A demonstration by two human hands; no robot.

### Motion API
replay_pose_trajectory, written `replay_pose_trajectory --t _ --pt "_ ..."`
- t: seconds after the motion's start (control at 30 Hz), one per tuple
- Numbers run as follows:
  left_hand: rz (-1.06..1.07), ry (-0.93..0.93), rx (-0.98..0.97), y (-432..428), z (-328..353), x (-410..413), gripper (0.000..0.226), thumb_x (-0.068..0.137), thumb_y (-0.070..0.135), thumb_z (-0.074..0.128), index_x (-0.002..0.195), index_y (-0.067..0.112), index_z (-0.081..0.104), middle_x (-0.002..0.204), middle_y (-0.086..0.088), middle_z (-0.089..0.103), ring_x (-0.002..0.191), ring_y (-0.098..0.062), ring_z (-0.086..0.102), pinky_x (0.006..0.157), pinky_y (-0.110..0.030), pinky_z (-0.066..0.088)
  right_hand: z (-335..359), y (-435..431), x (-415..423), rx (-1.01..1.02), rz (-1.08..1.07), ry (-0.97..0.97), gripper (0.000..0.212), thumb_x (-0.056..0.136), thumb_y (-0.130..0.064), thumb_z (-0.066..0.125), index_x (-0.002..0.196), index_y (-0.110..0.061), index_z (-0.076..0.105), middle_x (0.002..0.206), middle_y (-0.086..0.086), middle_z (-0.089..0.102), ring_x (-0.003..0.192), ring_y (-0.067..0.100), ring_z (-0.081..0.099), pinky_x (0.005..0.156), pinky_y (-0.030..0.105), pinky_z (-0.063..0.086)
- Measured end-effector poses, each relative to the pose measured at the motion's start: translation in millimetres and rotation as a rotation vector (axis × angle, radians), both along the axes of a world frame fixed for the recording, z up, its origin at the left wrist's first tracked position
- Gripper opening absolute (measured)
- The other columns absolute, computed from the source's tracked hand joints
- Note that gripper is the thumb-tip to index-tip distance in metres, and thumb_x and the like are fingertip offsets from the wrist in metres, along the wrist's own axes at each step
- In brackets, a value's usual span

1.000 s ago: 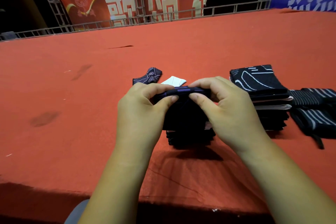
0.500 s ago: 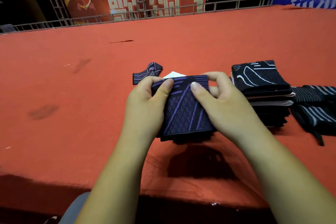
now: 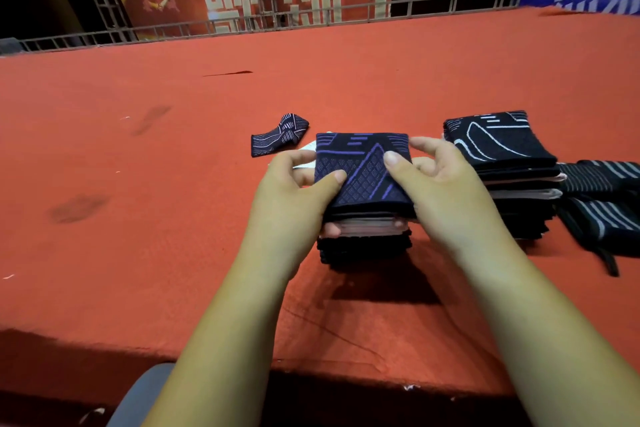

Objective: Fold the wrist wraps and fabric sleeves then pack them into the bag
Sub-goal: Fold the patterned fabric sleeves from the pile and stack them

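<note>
A folded black sleeve with purple lines (image 3: 360, 170) lies flat on top of a stack of folded sleeves (image 3: 363, 246) in the middle of the red carpeted surface (image 3: 138, 253). My left hand (image 3: 294, 198) grips the top sleeve and the stack's left side, thumb on top. My right hand (image 3: 440, 184) holds the right side, thumb pressing the sleeve. A second stack (image 3: 502, 163), topped by a black sleeve with white lines, stands just to the right. One loose patterned sleeve (image 3: 278, 135) lies behind on the left. No bag is in view.
Black wrist wraps with white stripes (image 3: 602, 204) lie at the far right edge. A white piece (image 3: 306, 149) peeks out behind the held sleeve. The carpet's front edge (image 3: 311, 374) runs below my forearms. Metal railing (image 3: 242, 24) and banners stand far behind.
The purple-lined sleeve, held edge-up a second ago, has been tipped over and laid flat on the middle stack; both hands have come down onto the stack's sides.
</note>
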State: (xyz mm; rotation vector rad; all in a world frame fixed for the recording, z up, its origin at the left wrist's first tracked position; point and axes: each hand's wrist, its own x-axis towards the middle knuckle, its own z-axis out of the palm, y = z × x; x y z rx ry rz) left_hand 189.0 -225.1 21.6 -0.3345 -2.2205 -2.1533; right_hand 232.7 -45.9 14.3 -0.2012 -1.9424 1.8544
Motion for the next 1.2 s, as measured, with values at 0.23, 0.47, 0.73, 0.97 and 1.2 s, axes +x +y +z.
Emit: replay_pose_trajectory --t 0.23,0.47,0.73,0.97,1.2 --pt "0.068 0.161 0.069 7.4 1.9 -11.0 0.029 0.104 0.011 0.068 0.133 0.015 0.068 0.115 0.003 0.078 0.087 -0.006 0.078 0.063 -0.029 0.064 -7.8 4.2 -9.7 0.476 -0.089 0.087 0.047 0.094 -0.039 0.075 0.140 -0.036 0.066 0.133 -0.014 0.064 0.122 0.004 0.065 0.111 0.033 0.051" --pt "0.224 0.352 -0.524 7.0 -14.1 -22.5 0.017 0.094 0.025 0.077 0.110 0.030 0.082 0.095 0.017 0.068 0.096 -0.013 0.071 0.093 -0.034 0.056 -25.4 7.3 -19.7 0.738 -0.148 -0.035 0.032 0.100 -0.030 0.070 0.130 -0.021 0.076 0.126 -0.007 0.065 0.120 0.006 0.059 0.103 0.006 0.033" --pt "0.207 0.288 -0.663 4.1 -24.8 -27.8 0.014 0.095 0.034 0.077 0.106 0.027 0.083 0.105 0.015 0.067 0.100 -0.011 0.066 0.086 -0.026 0.043 -38.5 5.7 -23.0 0.746 -0.142 -0.140 0.031 0.105 -0.035 0.061 0.131 -0.026 0.075 0.129 -0.010 0.056 0.128 0.019 0.049 0.107 0.023 0.033" --pt "0.224 0.126 -0.420 -19.6 -44.2 -68.9 0.025 0.105 0.033 0.055 0.096 0.023 0.075 0.093 0.006 0.078 0.084 -0.022 0.074 0.085 -0.046 0.061 -36.1 5.6 -22.5 0.651 -0.158 -0.112 0.028 0.101 -0.042 0.065 0.125 -0.030 0.072 0.133 -0.007 0.048 0.129 0.020 0.052 0.118 0.036 0.040" --pt "0.107 0.153 -0.932 -22.2 -58.8 -118.3 0.030 0.104 0.020 0.057 0.127 0.016 0.075 0.135 -0.009 0.071 0.126 -0.031 0.064 0.102 -0.036 0.047 -24.8 -1.1 -18.6 0.709 -0.121 -0.085 0.033 0.101 -0.044 0.065 0.131 -0.030 0.070 0.160 -0.004 0.038 0.151 0.017 0.033 0.123 0.033 0.029"
